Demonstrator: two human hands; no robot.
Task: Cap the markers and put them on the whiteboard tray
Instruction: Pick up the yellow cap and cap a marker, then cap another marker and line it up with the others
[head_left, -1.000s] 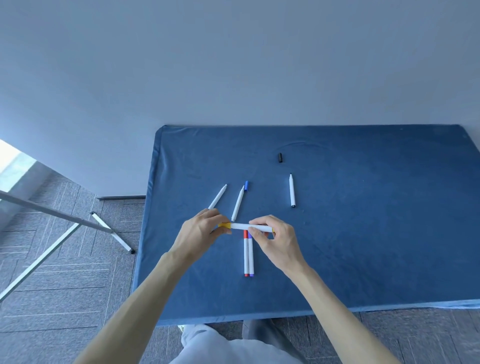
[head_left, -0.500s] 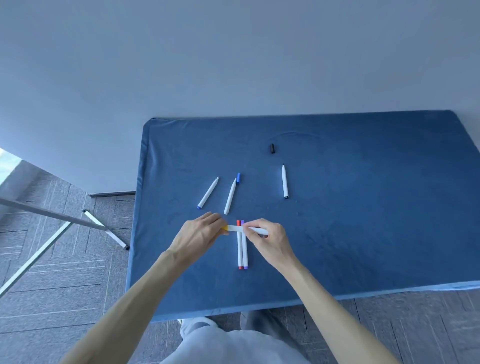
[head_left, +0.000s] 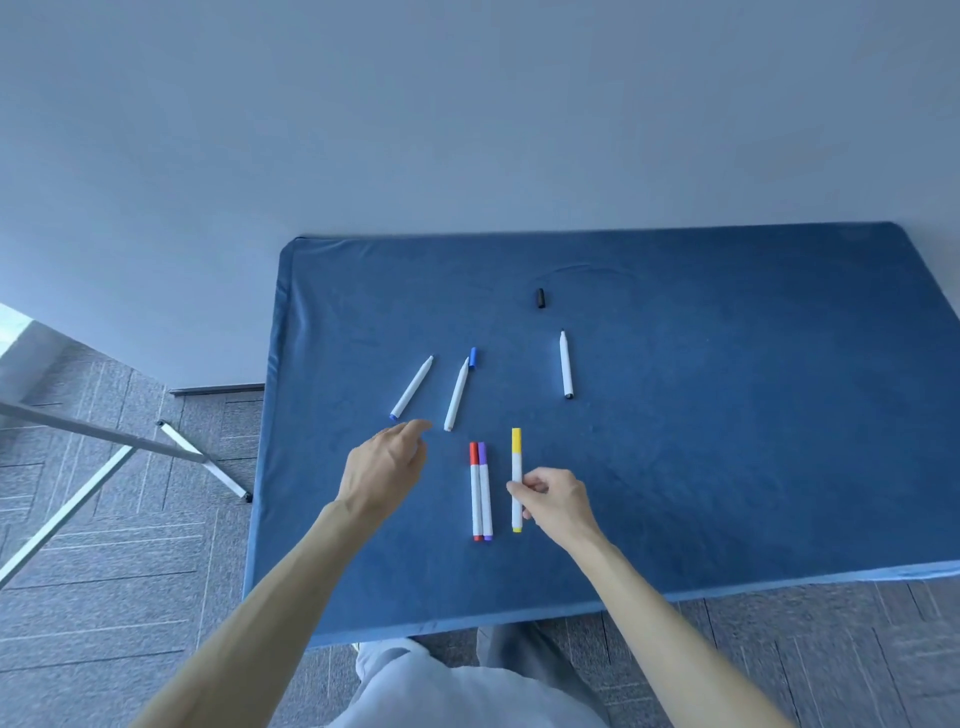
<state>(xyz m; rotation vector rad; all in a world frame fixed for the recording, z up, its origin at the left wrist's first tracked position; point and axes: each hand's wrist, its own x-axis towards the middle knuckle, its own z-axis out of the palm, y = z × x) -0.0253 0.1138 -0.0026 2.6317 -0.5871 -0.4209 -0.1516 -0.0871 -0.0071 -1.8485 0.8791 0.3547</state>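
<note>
My right hand (head_left: 556, 498) pinches the capped yellow marker (head_left: 516, 462), which lies upright on the blue table (head_left: 727, 441) just right of the capped red marker (head_left: 474, 491) and purple marker (head_left: 484, 491). My left hand (head_left: 387, 465) is open and empty, its fingers pointing toward two uncapped white markers: one with a blue end (head_left: 411, 387) and another (head_left: 456, 394). A loose blue cap (head_left: 473, 357) lies by the second one's tip. Farther right is an uncapped marker with a black end (head_left: 565, 364), and a black cap (head_left: 541, 298) beyond it.
The table stands against a pale wall. A metal stand with slanted legs (head_left: 171, 452) is on the grey floor to the left. My legs show below the table's near edge. No whiteboard tray is in view.
The yellow marker, held crosswise by both hands, is now turned lengthwise and set down beside the red and purple ones. My left hand let go and moved up-left.
</note>
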